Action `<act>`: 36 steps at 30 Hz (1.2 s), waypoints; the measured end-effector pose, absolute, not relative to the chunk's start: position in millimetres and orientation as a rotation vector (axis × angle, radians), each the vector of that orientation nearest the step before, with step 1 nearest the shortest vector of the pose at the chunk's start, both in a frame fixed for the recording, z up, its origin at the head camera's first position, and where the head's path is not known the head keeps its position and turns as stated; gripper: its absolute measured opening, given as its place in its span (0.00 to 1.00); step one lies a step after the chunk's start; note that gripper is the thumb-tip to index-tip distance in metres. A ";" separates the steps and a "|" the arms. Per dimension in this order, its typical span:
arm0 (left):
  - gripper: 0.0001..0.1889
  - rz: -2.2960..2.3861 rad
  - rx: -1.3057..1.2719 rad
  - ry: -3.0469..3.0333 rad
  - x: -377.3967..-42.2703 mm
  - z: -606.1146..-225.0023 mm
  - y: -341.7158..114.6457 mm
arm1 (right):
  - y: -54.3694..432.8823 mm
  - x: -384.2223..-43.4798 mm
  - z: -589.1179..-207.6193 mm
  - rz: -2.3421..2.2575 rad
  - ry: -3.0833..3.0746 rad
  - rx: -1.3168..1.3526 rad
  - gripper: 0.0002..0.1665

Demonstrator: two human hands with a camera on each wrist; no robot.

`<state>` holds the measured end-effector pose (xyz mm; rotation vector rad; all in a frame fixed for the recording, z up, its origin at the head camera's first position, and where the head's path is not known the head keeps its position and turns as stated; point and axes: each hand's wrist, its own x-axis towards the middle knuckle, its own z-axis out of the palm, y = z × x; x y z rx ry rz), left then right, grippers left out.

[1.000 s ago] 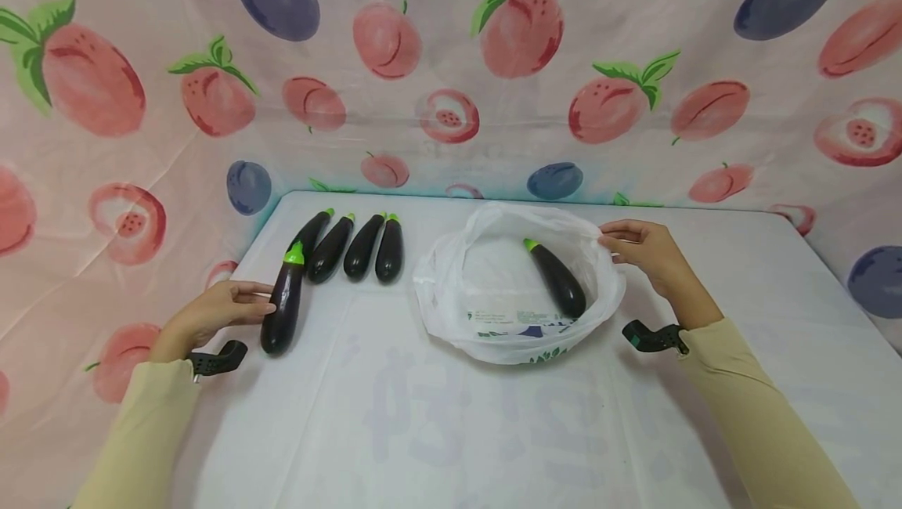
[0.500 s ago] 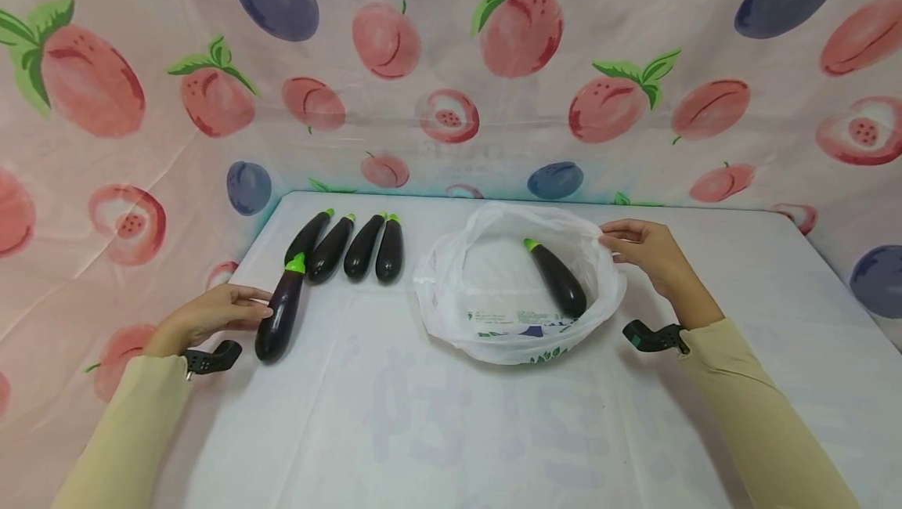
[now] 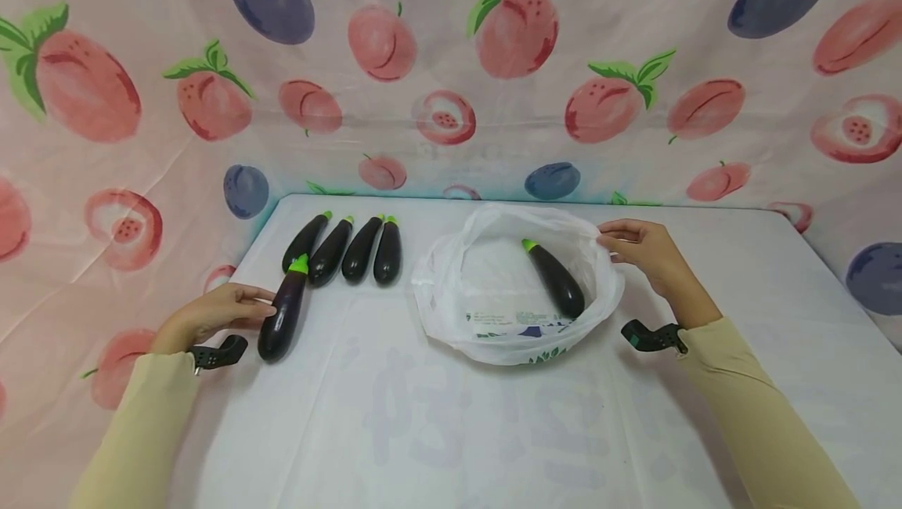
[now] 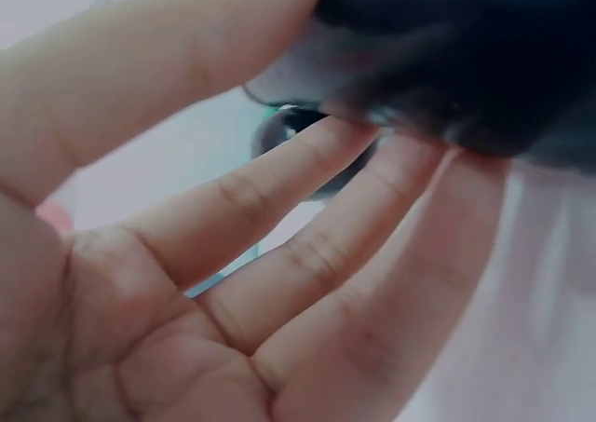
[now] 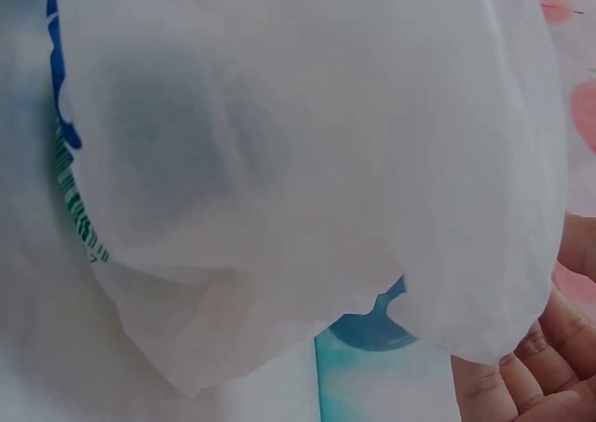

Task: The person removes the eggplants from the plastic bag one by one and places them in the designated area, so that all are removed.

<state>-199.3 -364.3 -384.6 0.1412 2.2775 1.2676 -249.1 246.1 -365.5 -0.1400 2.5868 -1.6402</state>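
Note:
My left hand [image 3: 218, 312] pinches a dark purple eggplant [image 3: 283, 317] with a bright green cap, thumb on one side and fingertips on the other. In the left wrist view that eggplant [image 4: 466, 59] is blurred and cut off by the frame. Whether it touches the table is unclear. A white plastic bag [image 3: 440, 290] stands with its mouth spread wide, and one eggplant [image 3: 557, 280] lies inside it. My right hand [image 3: 644, 250] pinches the bag's right rim; in the right wrist view the bag [image 5: 307, 161] partly hides those fingers.
Several eggplants [image 3: 330, 252] lie in a row at the table's back left, just beyond the held one. A white cloth covers the table [image 3: 423, 431]. Behind it hangs a fruit-print curtain [image 3: 451, 39], which also runs along the left side.
The held eggplant has come slightly nearer to me and leans a little more, its cap toward the right. My right hand and the bag have stayed in place.

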 end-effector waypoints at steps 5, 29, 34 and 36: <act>0.32 1.264 0.138 2.270 -202.5 -384.2 -363.4 | 245.3 -248.7 -364.4 -1.623 2.602 -0.114 0.30; 0.31 1.208 0.124 2.286 -209.1 -385.2 -364.6 | 245.3 -249.4 -366.0 -1.606 2.606 -0.118 0.31; 0.30 1.162 0.137 2.295 -210.4 -384.5 -364.0 | 245.6 -248.7 -365.8 -1.611 2.603 -0.112 0.31; 0.30 1.140 0.140 2.301 -210.4 -384.2 -364.1 | 245.6 -248.6 -366.2 -1.613 2.602 -0.118 0.31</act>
